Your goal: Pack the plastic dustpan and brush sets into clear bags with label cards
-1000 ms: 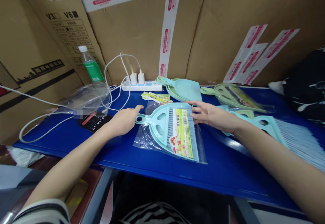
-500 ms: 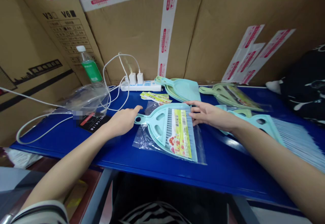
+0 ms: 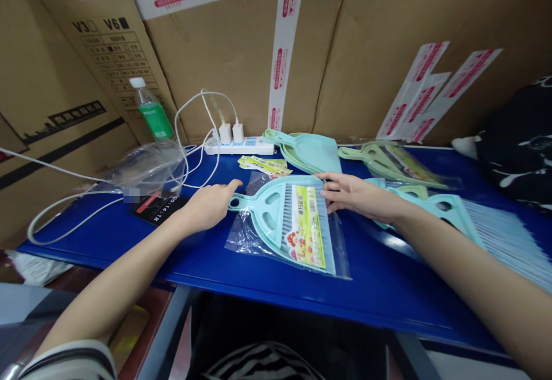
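Observation:
A light blue dustpan and brush set with a yellow-green label lies in a clear plastic bag on the blue table. My left hand rests at the handle end, its fingers curled and one finger pointing at the handle. My right hand lies at the set's far right edge, fingers stretched out and touching the bag's rim.
More dustpans: a blue stack, a green bagged set, a blue set with brush at right. Loose labels, a power strip, cables, a green bottle, crumpled bags, a timer. Cardboard boxes behind.
The view shifted slightly between one second ago and now. My hands and the bagged set stay almost still; the timer's reading changed.

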Demonstrator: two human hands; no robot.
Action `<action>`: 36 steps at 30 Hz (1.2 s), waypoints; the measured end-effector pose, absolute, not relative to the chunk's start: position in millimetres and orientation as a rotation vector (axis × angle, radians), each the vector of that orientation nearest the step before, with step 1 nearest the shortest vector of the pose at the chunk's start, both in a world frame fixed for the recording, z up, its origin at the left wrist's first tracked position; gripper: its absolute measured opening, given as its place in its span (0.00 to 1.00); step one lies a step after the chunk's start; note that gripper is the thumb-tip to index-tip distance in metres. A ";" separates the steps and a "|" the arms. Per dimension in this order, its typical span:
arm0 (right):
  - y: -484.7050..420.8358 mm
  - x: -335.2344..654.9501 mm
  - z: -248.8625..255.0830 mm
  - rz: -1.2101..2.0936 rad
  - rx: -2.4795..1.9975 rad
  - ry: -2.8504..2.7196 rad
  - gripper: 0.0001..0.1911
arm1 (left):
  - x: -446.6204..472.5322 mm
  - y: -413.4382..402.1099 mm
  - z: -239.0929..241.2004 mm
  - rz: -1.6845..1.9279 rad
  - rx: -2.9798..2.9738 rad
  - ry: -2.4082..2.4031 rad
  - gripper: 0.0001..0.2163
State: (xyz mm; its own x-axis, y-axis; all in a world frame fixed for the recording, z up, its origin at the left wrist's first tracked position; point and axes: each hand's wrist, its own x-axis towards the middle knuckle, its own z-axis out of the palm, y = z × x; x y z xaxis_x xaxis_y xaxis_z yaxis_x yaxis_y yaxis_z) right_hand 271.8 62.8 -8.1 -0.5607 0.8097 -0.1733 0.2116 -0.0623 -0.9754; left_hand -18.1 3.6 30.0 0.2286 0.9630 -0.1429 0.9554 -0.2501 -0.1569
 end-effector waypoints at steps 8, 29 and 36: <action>61.5 270.0 -6.3 1.657 -1.134 -1.732 0.25 | -16.4 2.3 31.9 0.341 -2.431 -1.916 0.22; 60.9 268.6 -3.6 1.598 -1.098 -1.707 0.33 | -16.2 2.3 32.6 0.330 -2.447 -1.956 0.22; 61.1 268.9 -4.4 1.598 -1.132 -1.703 0.32 | -16.4 2.1 32.8 0.336 -2.442 -1.960 0.22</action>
